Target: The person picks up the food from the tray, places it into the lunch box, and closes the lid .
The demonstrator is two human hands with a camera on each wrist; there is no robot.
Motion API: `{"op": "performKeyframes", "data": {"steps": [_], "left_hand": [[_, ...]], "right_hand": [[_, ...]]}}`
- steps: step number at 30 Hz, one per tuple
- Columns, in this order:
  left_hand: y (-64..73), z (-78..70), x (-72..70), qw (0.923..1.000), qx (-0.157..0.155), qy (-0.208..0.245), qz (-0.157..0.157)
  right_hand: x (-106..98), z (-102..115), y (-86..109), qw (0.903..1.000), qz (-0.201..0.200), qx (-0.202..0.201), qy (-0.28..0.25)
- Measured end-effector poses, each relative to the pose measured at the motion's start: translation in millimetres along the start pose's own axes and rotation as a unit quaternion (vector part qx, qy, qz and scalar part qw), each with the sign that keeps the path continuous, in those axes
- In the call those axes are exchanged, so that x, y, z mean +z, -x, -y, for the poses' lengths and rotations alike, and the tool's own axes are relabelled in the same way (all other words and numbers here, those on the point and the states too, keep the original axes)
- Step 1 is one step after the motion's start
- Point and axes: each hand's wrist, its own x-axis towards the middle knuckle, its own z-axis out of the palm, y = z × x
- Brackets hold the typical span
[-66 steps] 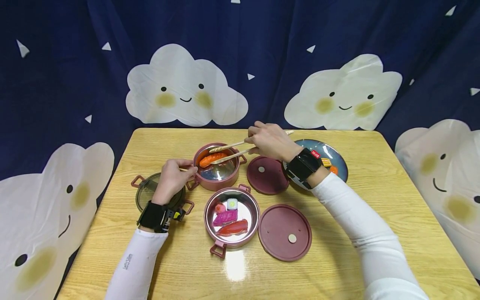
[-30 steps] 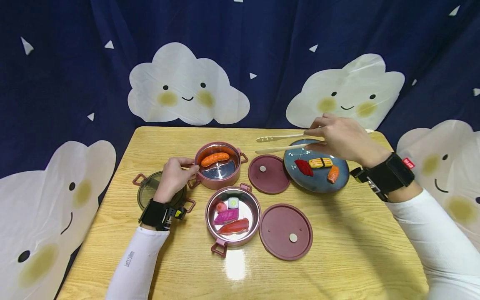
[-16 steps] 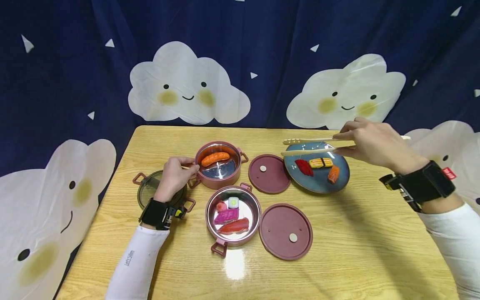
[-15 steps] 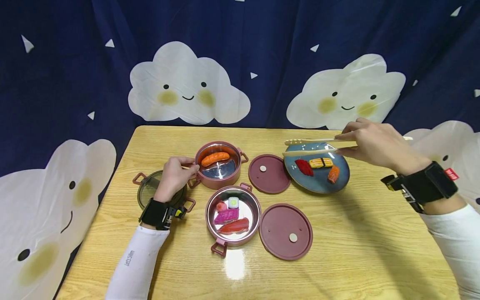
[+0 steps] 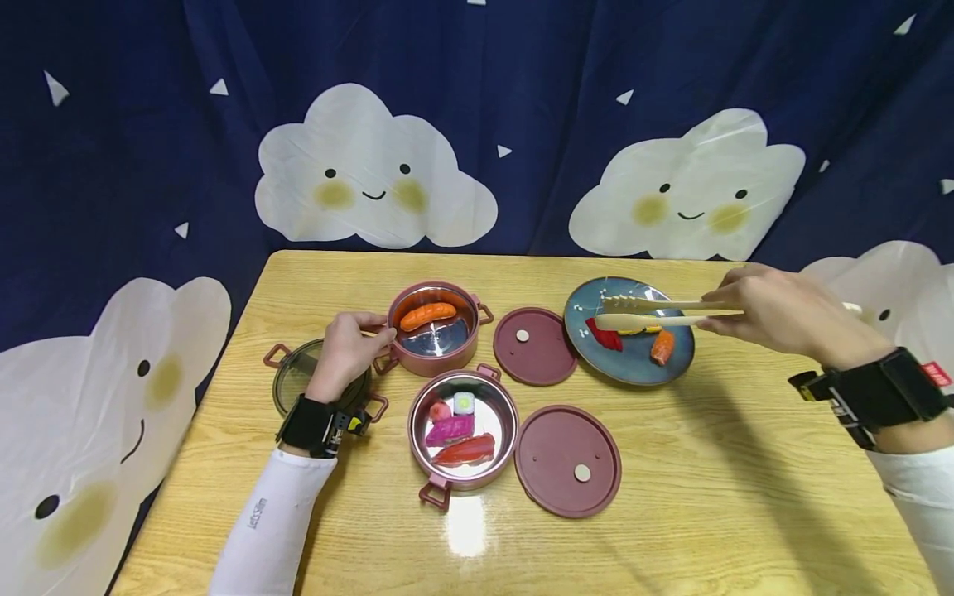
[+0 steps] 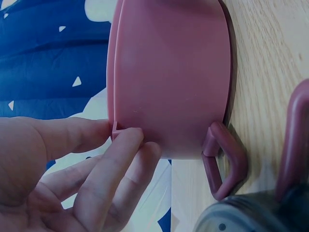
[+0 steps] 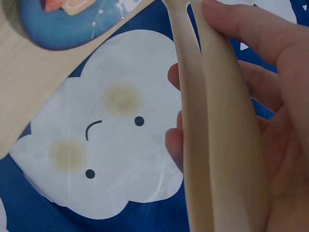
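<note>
My left hand (image 5: pixel 346 352) pinches the rim of a pink pot (image 5: pixel 432 362) at its left side; the left wrist view shows thumb and fingers (image 6: pixel 108 181) on that rim. An orange sausage (image 5: pixel 428 315) lies inside the pot. My right hand (image 5: pixel 782 314) holds pale tongs (image 5: pixel 671 320) pointing left, their tips over a blue plate (image 5: pixel 626 368). On this plate are a dark red piece (image 5: pixel 611 341), a yellow sushi piece, partly hidden by the tongs, and an orange sushi piece (image 5: pixel 662 348). Up close, the right wrist view shows my fingers around both arms of the tongs.
In front stands a second pot (image 5: pixel 464 483) holding several toy food pieces. Two dark pink lids (image 5: pixel 537 360) lie right of the pots. Under my left wrist is a round glass-topped piece (image 5: pixel 294 377) with pink handles. A cloud-patterned curtain hangs behind the wooden table.
The tongs have let go of the sausage, which stays in the pot. My right hand has carried them right, then down over the plate. My left hand has kept its place on the rim.
</note>
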Motion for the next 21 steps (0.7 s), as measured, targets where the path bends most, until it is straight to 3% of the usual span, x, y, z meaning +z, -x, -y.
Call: {"op": "performKeyframes", "data": {"steps": [4, 11, 21], "left_hand": [[0.5, 0.0, 0.1, 1.0000, 0.000, 0.004, 0.000], [-0.1, 0.8, 0.7, 1.0000, -0.008, 0.005, 0.001], [0.0, 0.0, 0.1, 1.0000, -0.003, 0.000, 0.001]], "right_hand": [[6, -2, 4.7, 0.9994, 0.018, 0.005, -0.029], [15, -4, 13.7, 0.9930, 0.073, 0.067, -0.064], [23, -8, 23.0, 0.9880, 0.094, 0.094, -0.079]]}}
